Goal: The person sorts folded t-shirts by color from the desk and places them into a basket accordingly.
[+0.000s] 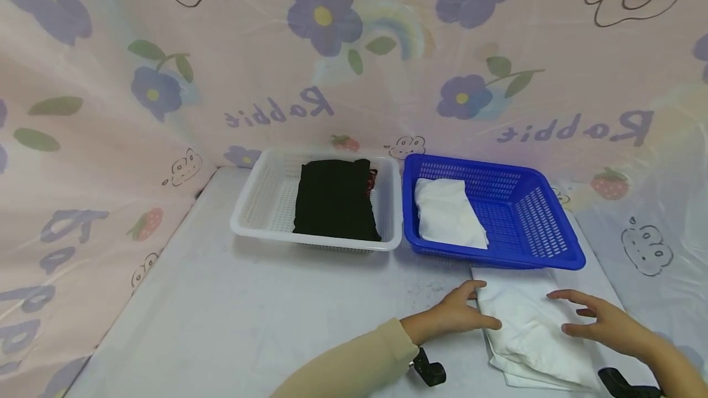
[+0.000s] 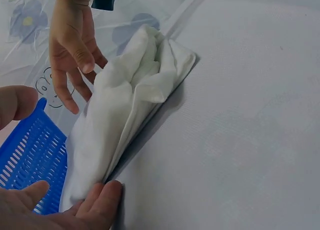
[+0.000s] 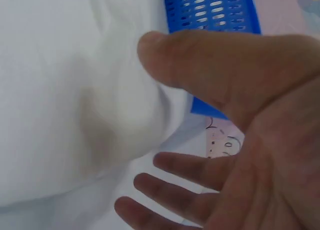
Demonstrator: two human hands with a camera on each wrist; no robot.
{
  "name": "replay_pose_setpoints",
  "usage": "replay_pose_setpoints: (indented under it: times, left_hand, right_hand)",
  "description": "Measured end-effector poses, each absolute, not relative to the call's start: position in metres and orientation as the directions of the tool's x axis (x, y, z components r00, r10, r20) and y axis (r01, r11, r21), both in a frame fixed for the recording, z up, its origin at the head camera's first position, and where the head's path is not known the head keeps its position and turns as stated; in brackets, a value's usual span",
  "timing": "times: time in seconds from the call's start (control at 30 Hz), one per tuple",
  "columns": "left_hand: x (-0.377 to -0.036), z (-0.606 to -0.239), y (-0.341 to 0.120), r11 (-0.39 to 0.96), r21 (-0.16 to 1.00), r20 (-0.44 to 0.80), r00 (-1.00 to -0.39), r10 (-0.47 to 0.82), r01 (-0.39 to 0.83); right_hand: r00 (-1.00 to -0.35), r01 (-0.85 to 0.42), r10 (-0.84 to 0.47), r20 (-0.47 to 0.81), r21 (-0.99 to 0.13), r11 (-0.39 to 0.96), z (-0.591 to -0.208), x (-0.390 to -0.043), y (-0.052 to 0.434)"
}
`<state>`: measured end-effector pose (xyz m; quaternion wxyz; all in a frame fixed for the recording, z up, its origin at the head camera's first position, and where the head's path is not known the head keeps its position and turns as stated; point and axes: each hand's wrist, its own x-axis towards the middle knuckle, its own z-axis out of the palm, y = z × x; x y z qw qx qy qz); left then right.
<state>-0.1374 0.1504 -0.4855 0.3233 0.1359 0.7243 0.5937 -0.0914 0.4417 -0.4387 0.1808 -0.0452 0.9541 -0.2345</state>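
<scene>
— Where is the cloth right now?

— The folded white cloth (image 1: 531, 336) lies on the worktop (image 1: 249, 312), just in front of the blue basket (image 1: 553, 257). My left hand (image 1: 456, 315) rests on its near-left edge with straight fingers, gripping nothing. My right hand (image 1: 600, 321) hovers at the right edge, fingers loosely spread and released.

— How do I handle the fold well?

— I judge the layers are loose: the left wrist view shows a puffed, rumpled end. I press flat with the left hand to pin the edge, smooth outward with the right, and square the corners before lifting. Another white cloth (image 1: 448, 214) sits in the blue basket; black cloth (image 1: 334, 201) fills the white basket (image 1: 260, 226).
</scene>
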Motion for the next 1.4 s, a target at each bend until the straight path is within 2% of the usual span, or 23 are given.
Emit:
replay_pose_setpoints:
  times: [0.2,0.53,0.73,1.0,1.2,1.3,1.4]
  left_hand:
    - [-0.137,-0.489,0.155,0.299,0.938,-0.324,-0.746,0.582,-0.174]
    - [-0.127,-0.485,0.160,0.410,0.908,-0.343,-0.722,0.600,-0.091]
    - [-0.121,-0.483,0.163,0.430,0.897,-0.353,-0.746,0.565,-0.098]
    - [-0.108,-0.485,0.167,0.314,0.919,-0.372,-0.785,0.495,-0.237]
    - [-0.103,-0.485,0.173,0.249,0.906,-0.423,-0.778,0.464,-0.343]
    - [-0.104,-0.486,0.171,0.244,0.920,-0.389,-0.785,0.482,-0.306]
    - [-0.106,-0.488,0.163,0.282,0.938,-0.329,-0.780,0.533,-0.203]
  right_hand:
    - [-0.918,0.042,-0.167,-0.361,-0.505,0.862,-0.451,-0.089,0.443]
    - [-0.917,0.113,-0.099,-0.386,-0.492,0.863,-0.458,-0.089,0.441]
    - [-0.923,0.133,-0.084,-0.376,-0.517,0.846,-0.460,-0.088,0.439]
    - [-0.905,0.130,-0.155,-0.397,-0.603,0.787,-0.463,-0.082,0.439]
    - [-0.885,0.113,-0.180,-0.430,-0.573,0.812,-0.460,-0.080,0.429]
    - [-0.875,0.101,-0.201,-0.441,-0.571,0.814,-0.456,-0.080,0.423]
    - [-0.864,0.109,-0.207,-0.459,-0.574,0.812,-0.452,-0.079,0.419]
